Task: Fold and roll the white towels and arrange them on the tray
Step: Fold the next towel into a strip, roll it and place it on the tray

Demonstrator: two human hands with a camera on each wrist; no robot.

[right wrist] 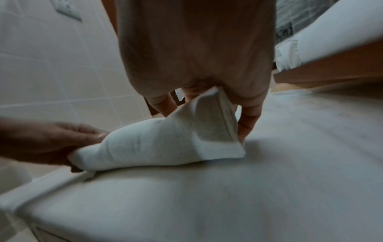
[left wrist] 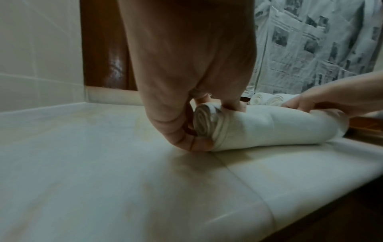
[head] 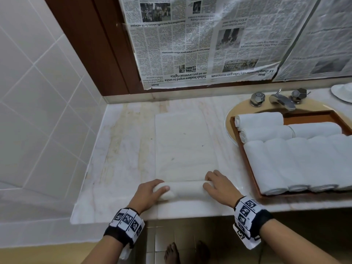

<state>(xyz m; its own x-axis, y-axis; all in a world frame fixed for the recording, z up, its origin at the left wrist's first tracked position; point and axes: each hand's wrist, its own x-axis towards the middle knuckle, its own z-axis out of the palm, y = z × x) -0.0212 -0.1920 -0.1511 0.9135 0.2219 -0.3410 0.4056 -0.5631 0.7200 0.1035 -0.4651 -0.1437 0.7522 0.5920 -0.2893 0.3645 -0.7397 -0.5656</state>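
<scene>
Item: white towel point(head: 185, 145), part-rolled on the tabletop point(head: 118, 149), a hand at each end of the roll.

Detail: Roll point(head: 182, 189) lies crosswise at the towel's near edge; the unrolled part lies flat toward the wall. Left hand point(head: 147, 193) grip clamped on the roll's left end, thumb below, fingers over the top, spiral end showing. Right hand point(head: 219, 185) grip clamped on the right end, fingers over a loose flap of hem. Tray point(head: 245, 149) to the right, set over the sink, holds rolled towels point(head: 297, 161) side by side in rows. Newspaper point(head: 190, 40) on the wall behind.
</scene>
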